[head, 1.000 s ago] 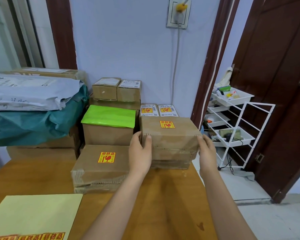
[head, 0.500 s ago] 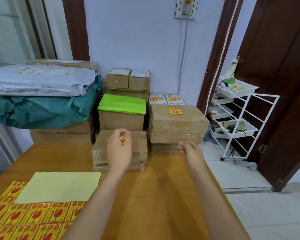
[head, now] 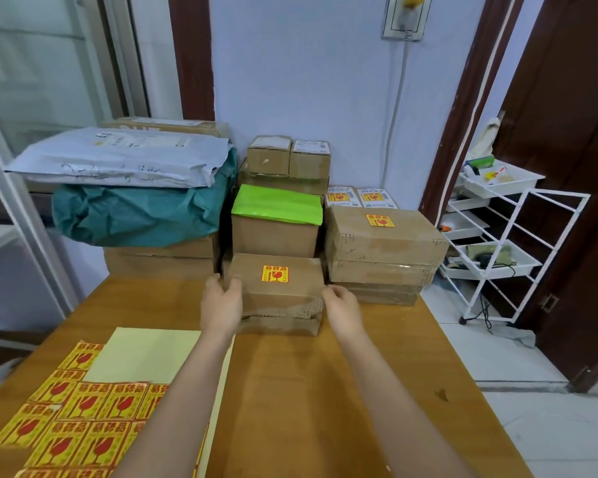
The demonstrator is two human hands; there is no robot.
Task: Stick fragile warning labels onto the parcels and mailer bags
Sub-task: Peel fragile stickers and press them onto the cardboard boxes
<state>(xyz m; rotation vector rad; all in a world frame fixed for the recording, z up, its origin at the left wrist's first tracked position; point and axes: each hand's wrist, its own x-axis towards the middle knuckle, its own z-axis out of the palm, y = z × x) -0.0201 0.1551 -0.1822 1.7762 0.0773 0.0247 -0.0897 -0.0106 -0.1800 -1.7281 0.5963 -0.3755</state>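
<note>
Brown parcel (head: pixel 273 291), yellow-red label (head: pixel 275 273); green-topped box (head: pixel 276 205); teal bag (head: pixel 135 215).

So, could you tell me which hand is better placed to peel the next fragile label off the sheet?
Left, probably. The label sheet lies at the table's near-left, on the left hand's side; the right hand would have to cross over. Both now touch the labelled box.

Both hands have left the taller labelled stack: the left hand (head: pixel 221 305) now grips the near box (head: pixel 277 291), and the right hand (head: pixel 342 307) touches its other end.
</note>
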